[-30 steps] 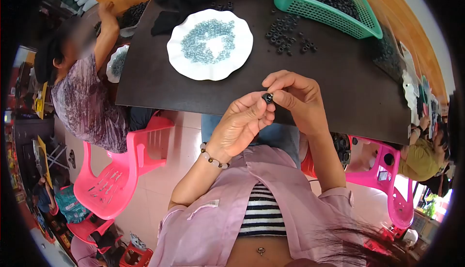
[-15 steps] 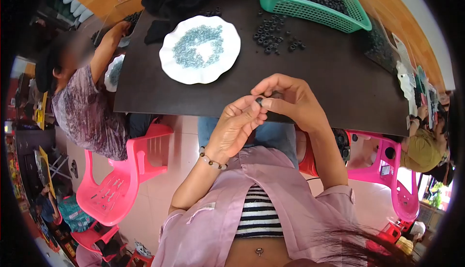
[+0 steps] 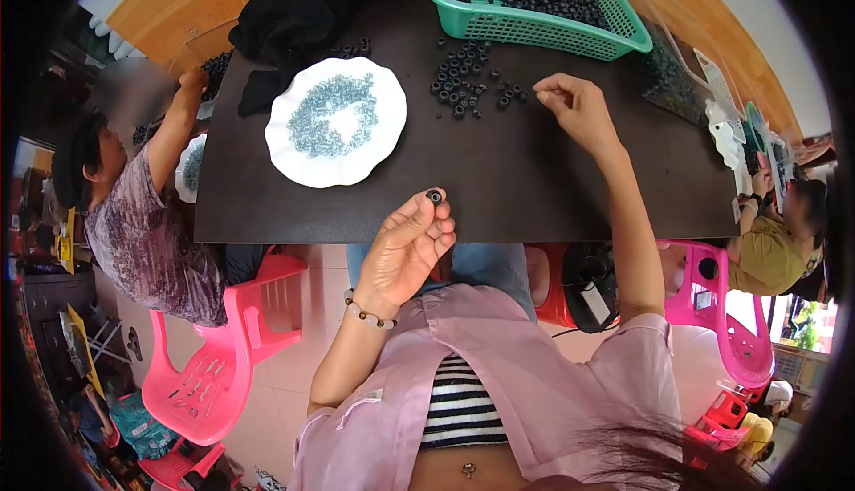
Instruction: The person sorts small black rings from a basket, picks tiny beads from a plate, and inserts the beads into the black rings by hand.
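Left hand (image 3: 396, 255) pinches black bead (image 3: 435, 196) between thumb and finger, hole showing, over near side of worktop (image 3: 499, 170). Right hand (image 3: 577, 110) at 2 o'clock from left, fingers bent, gap narrow; cannot tell whether anything held. Loose black beads (image 3: 459, 112) just beside it, at 10 o'clock. White plate (image 3: 385, 148) of pale beads (image 3: 312, 113) at 11 o'clock from left hand; green basket (image 3: 543, 37) at 1 o'clock.
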### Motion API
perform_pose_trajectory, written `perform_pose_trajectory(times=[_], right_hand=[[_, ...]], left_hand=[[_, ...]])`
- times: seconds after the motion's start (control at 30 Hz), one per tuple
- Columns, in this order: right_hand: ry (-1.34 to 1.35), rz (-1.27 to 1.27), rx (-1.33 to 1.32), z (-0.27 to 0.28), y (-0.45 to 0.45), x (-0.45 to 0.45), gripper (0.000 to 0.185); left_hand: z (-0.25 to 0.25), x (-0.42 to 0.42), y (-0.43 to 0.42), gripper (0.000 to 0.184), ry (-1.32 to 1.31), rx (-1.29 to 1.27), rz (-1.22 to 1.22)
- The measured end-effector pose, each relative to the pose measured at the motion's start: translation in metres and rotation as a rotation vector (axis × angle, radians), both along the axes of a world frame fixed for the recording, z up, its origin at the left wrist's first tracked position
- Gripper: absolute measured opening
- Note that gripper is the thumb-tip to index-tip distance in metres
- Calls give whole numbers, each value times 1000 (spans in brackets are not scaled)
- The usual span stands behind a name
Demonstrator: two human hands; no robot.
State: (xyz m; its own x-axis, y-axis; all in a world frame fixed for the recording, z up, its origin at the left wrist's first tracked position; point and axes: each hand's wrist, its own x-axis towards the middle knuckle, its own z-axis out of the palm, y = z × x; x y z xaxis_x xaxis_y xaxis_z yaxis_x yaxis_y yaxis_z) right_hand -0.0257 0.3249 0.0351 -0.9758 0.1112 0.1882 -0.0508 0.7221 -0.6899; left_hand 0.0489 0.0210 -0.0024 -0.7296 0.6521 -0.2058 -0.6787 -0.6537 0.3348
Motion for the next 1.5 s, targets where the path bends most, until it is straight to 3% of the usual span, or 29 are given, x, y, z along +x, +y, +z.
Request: perform_pose_trajectory(times=[0.33,0.57,0.73,0.83,1.13,1.27,1.33,1.37,1.43,1.5], right_hand=[[210,246,200,-1,-36,-32,11],[240,245,231,-5,-46,-41,11],[46,168,308,5,-54,-45,11],[49,180,456,2,-59,-48,11],[12,208,554,0,-62,-52,11],[140,200,528,1,-57,-50,12],[-29,187,0,19,-62,-37,15],[-31,189,-1,21,-62,-31,15],[16,257,-407,24,-64,-15,16],[-41,248,-506,34,-72,10,15]], left_hand=[[3,0,2,19,14,-22,25],[1,0,0,19,23,-23,32],[1,0,1,20,41,-29,26],[3,0,1,20,33,-38,30],[3,-1,1,18,39,-54,16],[3,-2,2,18,22,-59,19],[2,-2,1,17,15,-53,10],[3,-3,0,17,13,-54,12],[4,-3,0,17,5,-43,5],[4,-2,1,17,10,-45,5]])
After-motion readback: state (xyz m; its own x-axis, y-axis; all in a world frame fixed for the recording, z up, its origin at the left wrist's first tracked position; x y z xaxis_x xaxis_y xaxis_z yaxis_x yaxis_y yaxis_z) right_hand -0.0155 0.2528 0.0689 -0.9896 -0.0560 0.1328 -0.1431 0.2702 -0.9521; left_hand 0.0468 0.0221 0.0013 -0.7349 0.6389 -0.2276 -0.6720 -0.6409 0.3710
